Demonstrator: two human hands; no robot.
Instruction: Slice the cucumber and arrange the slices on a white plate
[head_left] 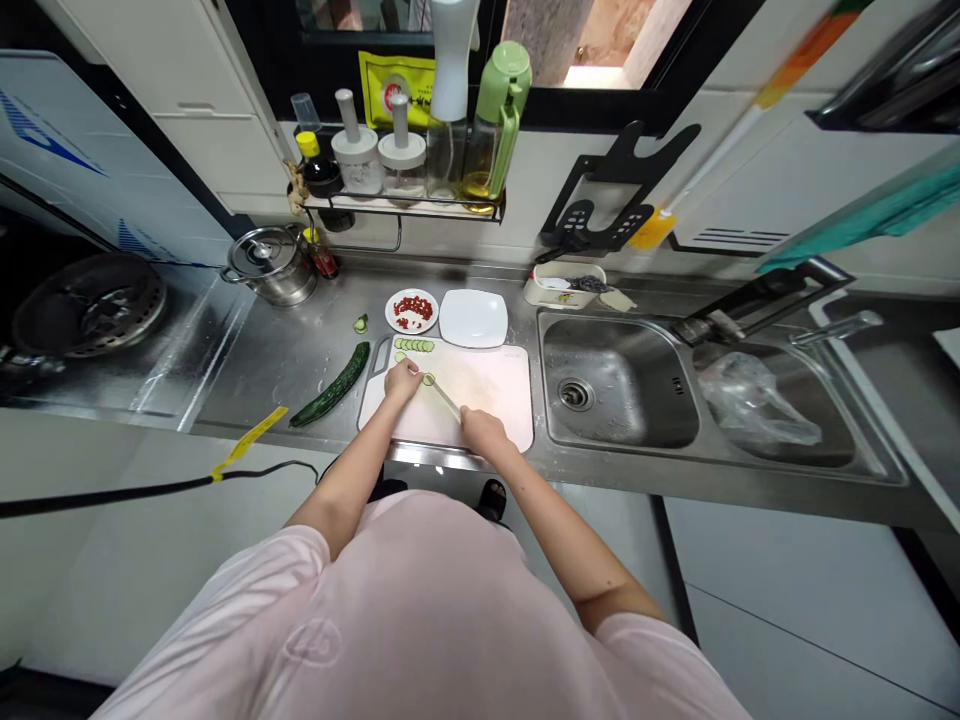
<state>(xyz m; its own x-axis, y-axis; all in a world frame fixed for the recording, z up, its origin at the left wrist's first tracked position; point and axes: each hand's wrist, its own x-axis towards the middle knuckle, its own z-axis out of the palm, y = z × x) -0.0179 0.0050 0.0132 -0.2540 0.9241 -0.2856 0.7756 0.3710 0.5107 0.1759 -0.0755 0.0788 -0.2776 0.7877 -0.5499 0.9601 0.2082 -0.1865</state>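
Note:
A white cutting board (pixel 487 385) with a grey edge lies on the steel counter. My right hand (pixel 482 432) grips a knife (pixel 445 397), whose blade points up and left across the board. On the board's left half my left hand (pixel 403 382) is closed, with a pale green piece of cucumber (pixel 428 379) at its fingertips beside the knife tip. How much cucumber the fingers cover is hidden. A row of cucumber slices (pixel 414 345) lies along the board's far edge, and another slice (pixel 400 357) sits just above my left hand.
Left of the board lie a whole cucumber (pixel 331 386) and a cut end (pixel 361 323). Behind it stand a plate of chopped red pieces (pixel 412 328) and a white plate (pixel 473 332). A steel pot (pixel 271 265) is back left; a double sink (pixel 619 385) is right.

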